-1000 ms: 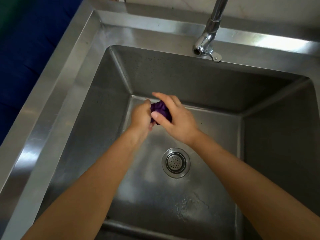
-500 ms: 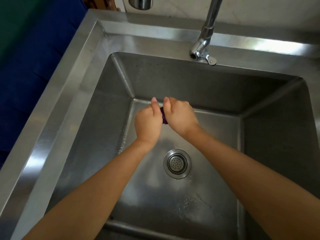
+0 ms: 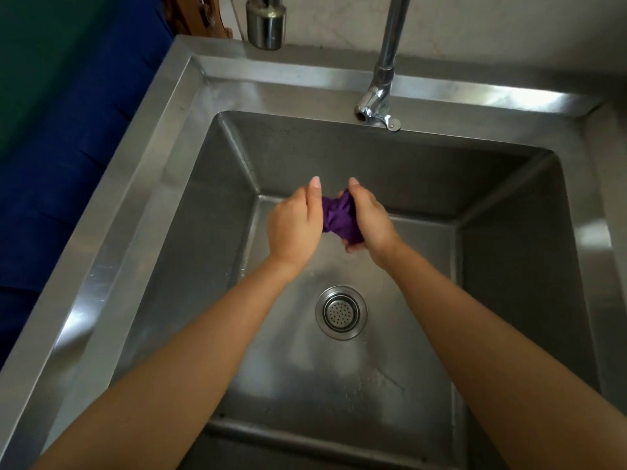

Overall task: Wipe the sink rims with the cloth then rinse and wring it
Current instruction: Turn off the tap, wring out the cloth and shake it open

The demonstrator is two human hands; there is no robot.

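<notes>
While water beads the sink point(image 3: 190, 252) floor, L hand point(image 3: 294, 225) & R hand point(image 3: 369, 221) squeeze the bunched purple cloth point(image 3: 339, 217) above it.

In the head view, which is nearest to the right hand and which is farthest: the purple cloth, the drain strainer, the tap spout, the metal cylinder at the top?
Measured from the right hand:
1. Purple cloth: gripped in it, shared with the left hand.
2. Drain strainer: on the basin floor, below the hands.
3. Tap spout: over the back rim.
4. Metal cylinder: top, behind the sink.

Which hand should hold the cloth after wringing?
Right, probably. The crumpled purple cloth sits mostly in the right hand, whose fingers curl beneath it; the left hand only presses its side.
</notes>
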